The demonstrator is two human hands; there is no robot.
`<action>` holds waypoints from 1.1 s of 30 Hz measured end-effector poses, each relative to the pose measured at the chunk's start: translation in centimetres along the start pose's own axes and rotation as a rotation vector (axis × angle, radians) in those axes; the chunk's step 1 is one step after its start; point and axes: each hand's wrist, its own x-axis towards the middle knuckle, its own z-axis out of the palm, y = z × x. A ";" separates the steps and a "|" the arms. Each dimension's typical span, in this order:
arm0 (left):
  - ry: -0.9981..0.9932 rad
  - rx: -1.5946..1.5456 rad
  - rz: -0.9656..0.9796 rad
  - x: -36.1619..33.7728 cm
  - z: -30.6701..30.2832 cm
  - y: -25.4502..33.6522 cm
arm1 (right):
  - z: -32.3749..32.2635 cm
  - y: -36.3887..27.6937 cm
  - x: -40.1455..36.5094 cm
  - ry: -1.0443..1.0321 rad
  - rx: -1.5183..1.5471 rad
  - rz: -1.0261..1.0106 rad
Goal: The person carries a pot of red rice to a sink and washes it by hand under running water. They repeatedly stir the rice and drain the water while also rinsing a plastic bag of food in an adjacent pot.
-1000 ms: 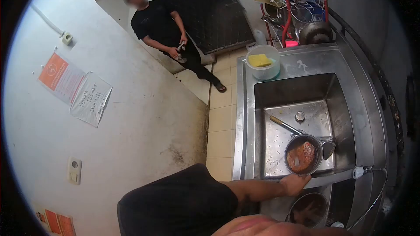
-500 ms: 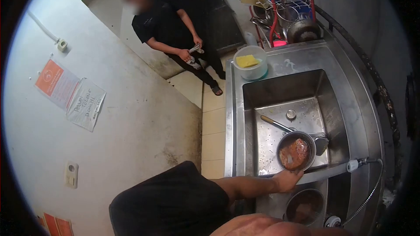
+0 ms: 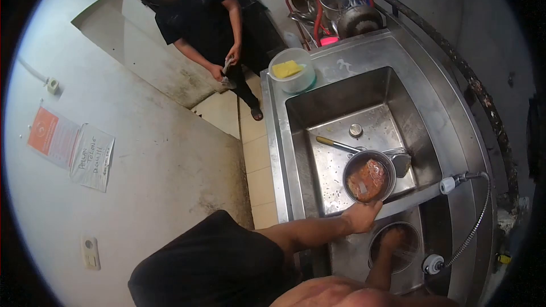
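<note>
My left hand [image 3: 363, 216] grips the near rim of a round metal bowl [image 3: 389, 189], thumb and fingers closed on its edge. Reddish-brown liquid with a rough reddish lump [image 3: 374, 171] fills the bowl, which is over the near side of the large sink basin [image 3: 341, 185]. My right hand [image 3: 392, 239] reaches down into a second round metal vessel [image 3: 420, 244] in the neighbouring basin; its fingers are blurred and partly hidden inside. Beside and partly under the held bowl lie a wooden-handled utensil [image 3: 335, 143] and a dark flat-bladed turner [image 3: 401, 164].
A plastic tub [image 3: 303, 82] with a yellow sponge [image 3: 286, 69] stands on the sink's far-left corner. Pots crowd a rack [image 3: 335, 0] behind it. A hose sprayer [image 3: 449, 185] sits at right. Another person [image 3: 199, 28] stands by the doorway holding a cloth.
My right hand has come into view, reaching into the second vessel. My left hand stays on the bowl's rim. The whole scene has shifted left and up slightly.
</note>
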 end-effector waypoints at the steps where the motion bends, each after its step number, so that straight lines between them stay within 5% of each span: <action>1: 0.033 0.016 0.016 0.2 0.3 -0.3 | 0.6 0.2 0.0 -0.004 -0.004 0.006; 4: -0.013 0.012 -0.001 0.3 -0.1 -0.2 | 2.3 1.5 -1.3 0.060 -0.084 -0.024; 6: 0.015 -0.011 -0.008 0.2 0.0 -0.1 | 3.5 2.3 -2.5 0.298 -0.079 -0.031; 10: -0.026 -0.006 0.002 0.1 -0.6 -0.1 | 6.8 3.6 -2.9 0.345 -0.055 0.112; 12: -0.042 -0.017 -0.031 0.1 -1.0 0.2 | 3.1 5.0 -3.4 -0.026 0.164 0.181; 15: -0.032 0.003 -0.014 0.2 -0.6 -0.1 | -3.7 5.4 -3.7 0.159 0.436 0.318; 19: -0.043 0.008 -0.028 0.4 -0.5 0.0 | -4.8 5.5 -1.2 0.118 0.539 0.389; 21: -0.063 0.001 -0.047 0.1 -1.1 0.4 | 2.4 6.1 2.2 0.112 0.404 0.274; 25: -0.038 0.000 -0.040 0.5 -0.6 0.2 | -2.0 0.8 -0.2 -0.187 -0.014 0.091; 28: -0.044 -0.004 -0.046 0.3 -0.9 0.3 | 6.1 1.3 0.6 -0.076 0.127 0.074; 30: -0.062 0.008 -0.063 0.2 -0.9 0.4 | 5.2 1.1 -2.6 0.265 0.372 0.105; 32: -0.031 0.003 -0.040 0.1 -0.5 0.1 | -1.3 2.2 -5.4 -0.193 0.623 0.072; 33: -0.011 -0.005 -0.016 0.1 -0.2 0.0 | -2.9 2.5 -7.1 -0.152 0.614 0.095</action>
